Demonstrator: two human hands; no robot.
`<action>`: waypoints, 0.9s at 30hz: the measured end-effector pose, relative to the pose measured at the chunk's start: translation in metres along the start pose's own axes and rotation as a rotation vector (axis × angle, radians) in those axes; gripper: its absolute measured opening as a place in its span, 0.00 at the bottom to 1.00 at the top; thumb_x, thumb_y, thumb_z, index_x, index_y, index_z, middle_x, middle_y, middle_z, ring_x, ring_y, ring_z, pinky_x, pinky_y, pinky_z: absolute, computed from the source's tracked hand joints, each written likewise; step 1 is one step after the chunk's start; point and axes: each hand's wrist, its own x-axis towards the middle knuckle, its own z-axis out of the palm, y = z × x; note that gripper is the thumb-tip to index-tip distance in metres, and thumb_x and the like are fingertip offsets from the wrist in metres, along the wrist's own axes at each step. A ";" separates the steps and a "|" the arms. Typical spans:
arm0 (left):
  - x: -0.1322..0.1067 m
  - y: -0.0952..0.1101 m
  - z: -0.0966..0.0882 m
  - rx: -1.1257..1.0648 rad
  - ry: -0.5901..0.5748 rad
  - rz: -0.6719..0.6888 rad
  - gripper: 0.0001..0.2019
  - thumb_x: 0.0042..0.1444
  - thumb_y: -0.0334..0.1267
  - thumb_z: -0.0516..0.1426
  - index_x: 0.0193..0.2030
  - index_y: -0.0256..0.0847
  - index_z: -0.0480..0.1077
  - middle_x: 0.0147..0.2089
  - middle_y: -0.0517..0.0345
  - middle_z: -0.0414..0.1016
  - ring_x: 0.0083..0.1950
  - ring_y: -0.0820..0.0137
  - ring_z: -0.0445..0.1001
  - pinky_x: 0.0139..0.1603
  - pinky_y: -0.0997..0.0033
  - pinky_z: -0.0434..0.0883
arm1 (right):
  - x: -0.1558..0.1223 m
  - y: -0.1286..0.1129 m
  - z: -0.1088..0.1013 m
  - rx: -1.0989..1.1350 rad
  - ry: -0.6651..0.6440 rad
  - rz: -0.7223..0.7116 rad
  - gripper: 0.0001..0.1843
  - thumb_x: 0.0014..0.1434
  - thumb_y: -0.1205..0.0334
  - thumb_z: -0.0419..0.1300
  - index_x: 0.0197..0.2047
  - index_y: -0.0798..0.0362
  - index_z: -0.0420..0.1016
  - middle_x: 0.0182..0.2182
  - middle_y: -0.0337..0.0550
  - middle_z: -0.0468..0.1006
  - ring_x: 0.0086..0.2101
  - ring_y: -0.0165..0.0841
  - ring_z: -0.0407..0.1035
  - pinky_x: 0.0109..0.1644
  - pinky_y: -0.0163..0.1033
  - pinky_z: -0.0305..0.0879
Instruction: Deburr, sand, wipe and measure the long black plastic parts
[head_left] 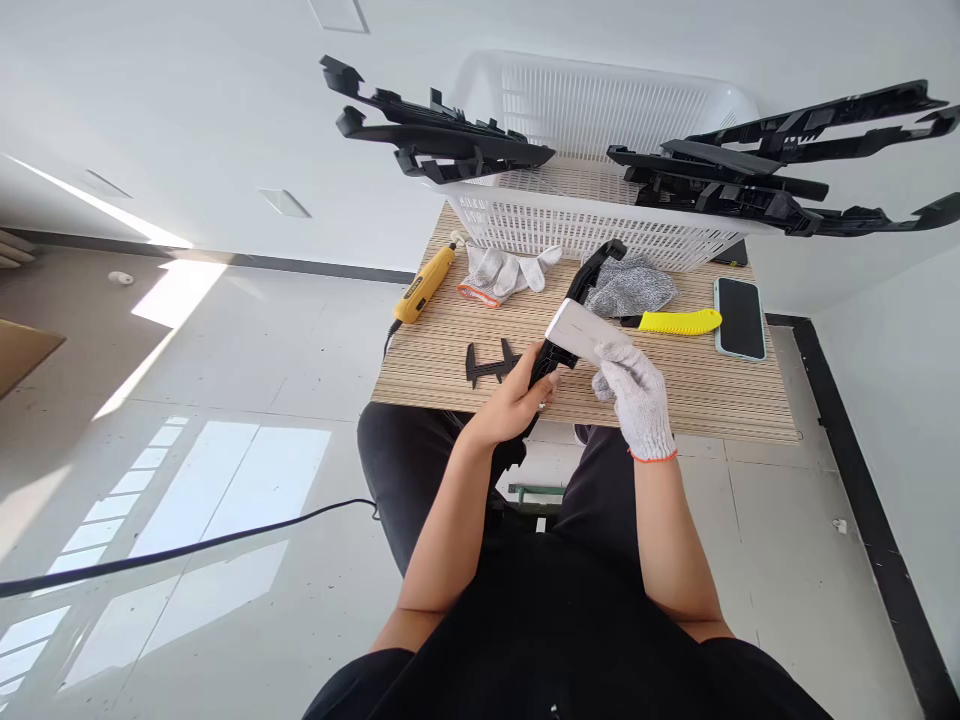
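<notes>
My bare left hand [517, 398] is wrapped round a long black plastic trim part [589, 275], which slants up over the table's front edge. In my right hand [636, 392], which wears a white knit glove with an orange cuff, is a white rectangular piece like a stiff card or folded sheet [585, 332]. The fingers pinch its right end, and its left end lies against the black part. Whether it is paper or something firmer I cannot make out. Beside my left hand a black caliper [487, 368] lies on the table, partly hidden.
On the wood-patterned table [720, 400] lie a yellow rotary tool [426, 285], a white glove [506, 272], a grey cloth or glove [634, 286], a yellow-handled knife [679, 321] and a phone [739, 318]. Behind, a white basket [525, 218] holds several black trim parts [457, 145].
</notes>
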 end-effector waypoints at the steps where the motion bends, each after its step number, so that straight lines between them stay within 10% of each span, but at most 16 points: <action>1: 0.000 0.000 0.000 -0.002 0.000 0.001 0.19 0.70 0.46 0.51 0.62 0.41 0.58 0.35 0.61 0.60 0.33 0.73 0.60 0.35 0.71 0.66 | 0.000 0.000 0.000 -0.013 -0.015 0.005 0.06 0.55 0.59 0.66 0.38 0.48 0.80 0.28 0.34 0.77 0.23 0.24 0.66 0.25 0.32 0.62; 6: 0.000 -0.001 0.001 0.083 -0.007 0.023 0.19 0.70 0.47 0.51 0.62 0.40 0.59 0.36 0.59 0.63 0.33 0.72 0.61 0.36 0.70 0.67 | 0.001 0.007 -0.003 0.114 0.173 -0.094 0.00 0.54 0.63 0.63 0.32 0.49 0.76 0.34 0.34 0.79 0.21 0.21 0.63 0.23 0.31 0.58; 11: -0.001 -0.003 0.002 0.131 0.024 0.027 0.21 0.70 0.46 0.50 0.65 0.40 0.56 0.38 0.57 0.65 0.36 0.71 0.64 0.41 0.68 0.69 | 0.001 0.009 -0.005 -0.012 -0.031 -0.060 0.04 0.56 0.62 0.64 0.36 0.48 0.78 0.36 0.36 0.79 0.28 0.26 0.70 0.28 0.32 0.66; 27: -0.001 -0.001 0.000 0.154 -0.001 0.018 0.20 0.70 0.47 0.50 0.63 0.40 0.59 0.38 0.57 0.66 0.35 0.71 0.65 0.40 0.68 0.70 | 0.002 0.009 -0.006 0.122 0.093 -0.126 0.03 0.51 0.67 0.58 0.29 0.50 0.70 0.32 0.34 0.75 0.22 0.23 0.65 0.24 0.31 0.61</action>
